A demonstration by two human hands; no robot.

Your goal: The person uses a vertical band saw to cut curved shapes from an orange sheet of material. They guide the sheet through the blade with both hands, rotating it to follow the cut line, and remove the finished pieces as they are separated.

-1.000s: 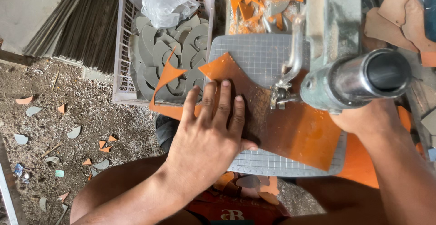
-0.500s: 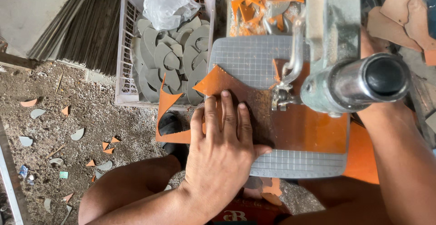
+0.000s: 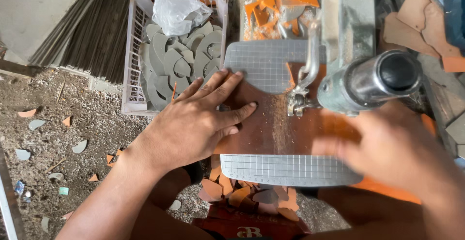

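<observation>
- Floor, far L: I see scattered offcuts (image 3: 77,146), grey and orange, on dirt; a stack of thin grey sheets (image 3: 82,31) lies at top L.
- White slotted crate (image 3: 130,61): holds many grey curved cut pieces (image 3: 167,61), loosely piled; a crumpled clear plastic bag (image 3: 179,12) sits on top at the back. A few orange slivers are mixed in. Looks abt half full, though I can't see the bottom.
- Left hand (image 3: 193,119): flat, fingers spread, palm pressing the brown-orange sheet (image 3: 276,128) onto the gridded cutter table (image 3: 286,170). Not gripping, just holding down.
- Sheet: lies across mid table, under the blade arm (image 3: 302,80), its L edge under my palm.
- Step, my read: work is positioned and pinned for a cut; I judge nxt move needs the sheet kept from sliding, fingers kept clear of the blade line, and a steady pull on the lever.
- Metal lever handle (image 3: 373,80): sticks out toward camera, nothing on it.
- Right hand (image 3: 397,148): blurred, low R over the sheet's R part; can't tell if it grips or only rests.
- Behind the cutter: orange scraps (image 3: 281,0) heaped in a tray-like spot.
- Below table: more scrap pieces (image 3: 247,194), piled.
</observation>
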